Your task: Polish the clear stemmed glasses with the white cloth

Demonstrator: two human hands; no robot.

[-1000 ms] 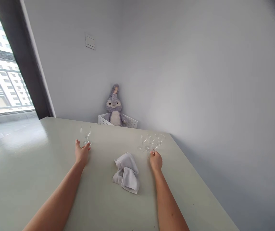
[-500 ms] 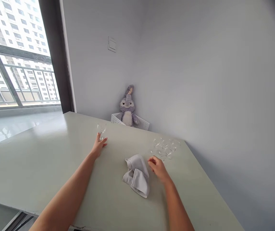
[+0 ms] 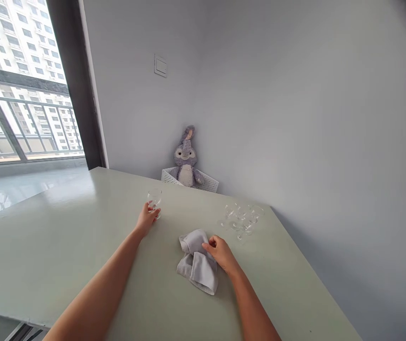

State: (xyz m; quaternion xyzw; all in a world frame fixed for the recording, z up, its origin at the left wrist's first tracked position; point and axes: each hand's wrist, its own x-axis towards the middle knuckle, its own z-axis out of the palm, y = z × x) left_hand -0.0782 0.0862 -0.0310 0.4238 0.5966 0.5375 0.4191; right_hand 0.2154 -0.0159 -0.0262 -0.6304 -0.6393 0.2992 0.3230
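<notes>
A clear stemmed glass [image 3: 154, 197] stands upright on the left part of the pale table. The fingers of my left hand [image 3: 146, 219] are wrapped round its stem from the near side. A crumpled light grey cloth [image 3: 198, 265] lies near the middle. Over its upper right edge is my right hand [image 3: 220, 252], thumb and fingertips pinched together at the fabric; whether they grip it is too small to tell. Several clear glasses [image 3: 240, 217] are clustered on the right, beyond my right hand.
The pale green table [image 3: 277, 284] borders the wall on the right. Past its far edge, a purple plush toy [image 3: 186, 163] sits in a white perforated basket [image 3: 208, 182]. A window [image 3: 25, 113] is at the left.
My left hand has closed round the glass stem, and the glass is slightly nearer. My right hand has moved left from beside the cloth to its upper right edge. The view has shifted slightly.
</notes>
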